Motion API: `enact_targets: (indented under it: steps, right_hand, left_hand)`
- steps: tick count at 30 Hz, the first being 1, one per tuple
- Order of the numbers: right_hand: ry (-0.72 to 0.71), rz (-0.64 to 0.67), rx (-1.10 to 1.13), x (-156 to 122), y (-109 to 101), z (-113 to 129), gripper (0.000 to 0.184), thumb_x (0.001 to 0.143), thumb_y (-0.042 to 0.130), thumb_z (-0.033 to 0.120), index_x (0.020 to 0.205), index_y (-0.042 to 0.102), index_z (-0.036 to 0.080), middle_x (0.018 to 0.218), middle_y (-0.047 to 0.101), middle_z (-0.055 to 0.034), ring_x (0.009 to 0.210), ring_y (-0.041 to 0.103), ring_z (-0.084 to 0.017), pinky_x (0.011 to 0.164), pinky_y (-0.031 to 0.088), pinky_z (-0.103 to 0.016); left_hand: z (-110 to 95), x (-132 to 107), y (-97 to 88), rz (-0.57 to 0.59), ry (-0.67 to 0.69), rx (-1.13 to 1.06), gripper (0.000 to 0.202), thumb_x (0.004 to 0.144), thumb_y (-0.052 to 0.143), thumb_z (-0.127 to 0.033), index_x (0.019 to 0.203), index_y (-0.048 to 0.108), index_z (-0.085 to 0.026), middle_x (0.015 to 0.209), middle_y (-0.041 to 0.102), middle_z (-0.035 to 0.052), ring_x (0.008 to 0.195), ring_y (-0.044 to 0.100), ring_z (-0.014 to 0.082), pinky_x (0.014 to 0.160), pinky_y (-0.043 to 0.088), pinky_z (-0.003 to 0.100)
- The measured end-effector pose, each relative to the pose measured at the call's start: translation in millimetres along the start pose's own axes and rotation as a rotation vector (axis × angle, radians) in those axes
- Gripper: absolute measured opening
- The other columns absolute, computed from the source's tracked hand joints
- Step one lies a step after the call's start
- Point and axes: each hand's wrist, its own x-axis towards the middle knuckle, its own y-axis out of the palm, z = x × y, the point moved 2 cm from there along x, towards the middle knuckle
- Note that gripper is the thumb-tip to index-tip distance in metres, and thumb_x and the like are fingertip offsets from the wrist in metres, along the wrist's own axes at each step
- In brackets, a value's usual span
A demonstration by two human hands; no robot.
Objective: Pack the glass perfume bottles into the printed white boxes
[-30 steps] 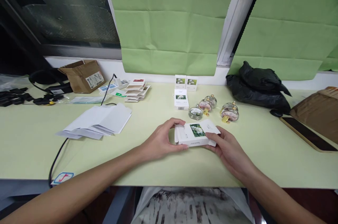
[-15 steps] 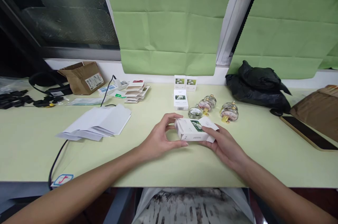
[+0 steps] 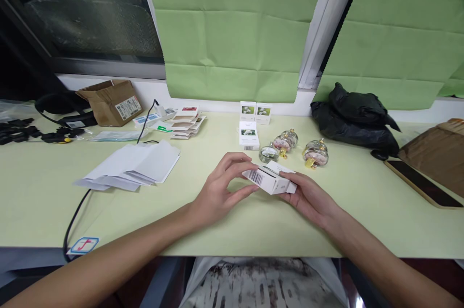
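Above the front of the table, I hold a small white carton between both hands. Its barcode side is turned to the left and toward me, and a flap sticks out at its right. My left hand grips the left end between fingers and thumb. At the right end, my right hand has its thumb on top and fingers beneath. Just behind the carton stands a round glass bottle with a pale label. Pink-labelled bottles and more like them stand to its right.
White flower-print boxes stand at the back. Folded cartons, white sheets, a black cable and an opened cardboard box are leftward. A black bag, phone and brown package lie rightward.
The carton has been turned in my hands: its flower picture faced up before, and now the barcode side shows. Both hands stay on it in nearly the same place.
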Motion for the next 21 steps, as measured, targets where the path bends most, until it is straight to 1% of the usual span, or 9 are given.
enact_targets:
  steps: [4,7,11,14,18,21]
  right_hand:
    - [0.019,0.019,0.007,0.1,0.0,-0.1,0.024,0.092,0.08,0.025,0.114,0.08,0.014,0.118,0.082,-0.0123,0.101,0.079,-0.024,0.085,0.069,-0.031]
    - [0.026,0.024,0.013,-0.9,-0.2,1.2,0.024,0.093,0.079,0.024,0.114,0.079,0.012,0.118,0.081,-0.0134,0.102,0.078,-0.024,0.087,0.069,-0.032]
    - [0.037,0.013,0.023,-0.8,-2.8,2.0,0.024,0.094,0.079,0.026,0.114,0.078,0.013,0.122,0.08,-0.0131,0.106,0.078,-0.024,0.088,0.069,-0.032]
    - [0.035,0.012,0.017,0.3,-4.6,2.2,0.023,0.094,0.079,0.026,0.112,0.077,0.013,0.121,0.08,-0.0137,0.105,0.078,-0.025,0.088,0.069,-0.032]
    - [0.015,0.007,0.006,1.8,-5.1,2.4,0.022,0.093,0.079,0.023,0.113,0.077,0.012,0.119,0.081,-0.0141,0.101,0.08,-0.024,0.087,0.07,-0.034]
    - [-0.007,-0.029,0.001,2.5,-4.9,1.7,0.022,0.092,0.08,0.021,0.112,0.077,0.013,0.118,0.081,-0.0133,0.101,0.08,-0.024,0.087,0.07,-0.034]
  left_hand:
    - [2.0,-2.6,0.0,0.012,0.044,0.094,0.047,0.098,0.074,-0.025,0.143,0.064,-0.034,0.131,0.059,0.0115,0.125,0.061,0.0269,0.106,0.059,0.048]
    - [2.8,-4.3,-0.2,0.014,0.055,0.121,0.044,0.098,0.074,-0.024,0.139,0.066,-0.034,0.128,0.059,0.011,0.123,0.062,0.0265,0.105,0.058,0.047]
    - [3.1,-4.6,-0.6,0.02,0.052,0.128,0.038,0.099,0.073,-0.026,0.136,0.066,-0.031,0.127,0.058,0.0114,0.122,0.061,0.0267,0.103,0.058,0.046]
    - [2.8,-4.4,-0.9,0.028,0.044,0.126,0.036,0.099,0.072,-0.026,0.134,0.066,-0.03,0.126,0.058,0.0115,0.121,0.061,0.0264,0.102,0.058,0.045]
    - [-0.6,-3.8,-1.1,0.051,-0.001,0.092,0.037,0.097,0.075,-0.028,0.133,0.066,-0.029,0.125,0.058,0.0109,0.12,0.06,0.027,0.103,0.056,0.044]
    - [-5.0,-2.6,0.6,0.071,-0.109,0.028,0.043,0.093,0.079,-0.032,0.133,0.063,-0.028,0.129,0.057,0.011,0.123,0.059,0.0285,0.104,0.055,0.044]
